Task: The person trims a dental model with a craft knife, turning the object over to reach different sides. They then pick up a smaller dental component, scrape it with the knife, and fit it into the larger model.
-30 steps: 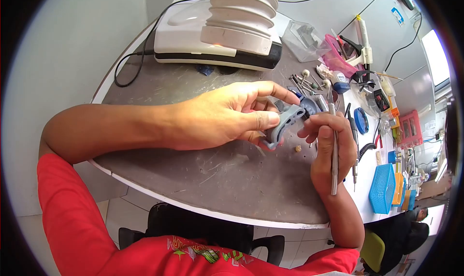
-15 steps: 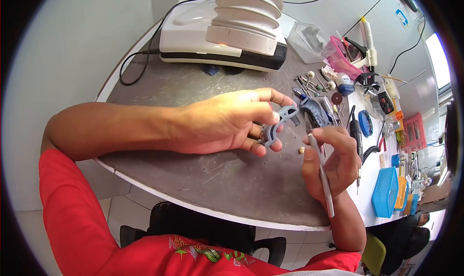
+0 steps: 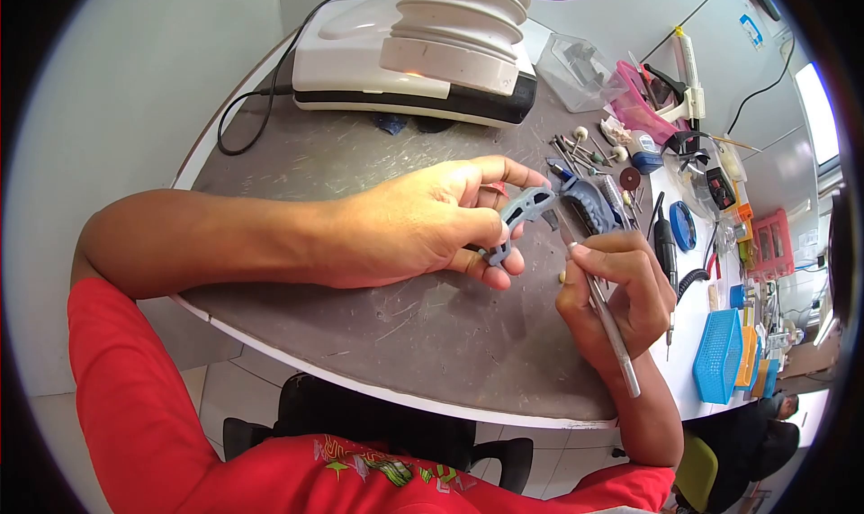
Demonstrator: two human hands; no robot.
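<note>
My left hand (image 3: pixel 441 215) is closed around a grey-blue, arch-shaped dental piece (image 3: pixel 527 206) with openings along it, pinched between thumb and fingers above the bench. In my right hand (image 3: pixel 625 289) is a slim metal craft knife (image 3: pixel 615 332), gripped like a pen. Its narrow tip points up and left, close to the right end of the piece; whether it touches cannot be made out. A second grey-blue dental arch model (image 3: pixel 587 199) lies on the bench just beyond the knife tip.
A white ribbed suction hose (image 3: pixel 461 28) hangs over a white machine (image 3: pixel 360 73) at the back. Several rotary bits (image 3: pixel 585 149), a pink basket (image 3: pixel 643 109), a black handpiece (image 3: pixel 663 244) and a blue basket (image 3: pixel 717 356) are on the right. A person (image 3: pixel 765 442) sits far right.
The dental piece has turned in my left hand, its openings now facing more upward. My right hand has tilted the knife, its back end swinging right and slightly up.
</note>
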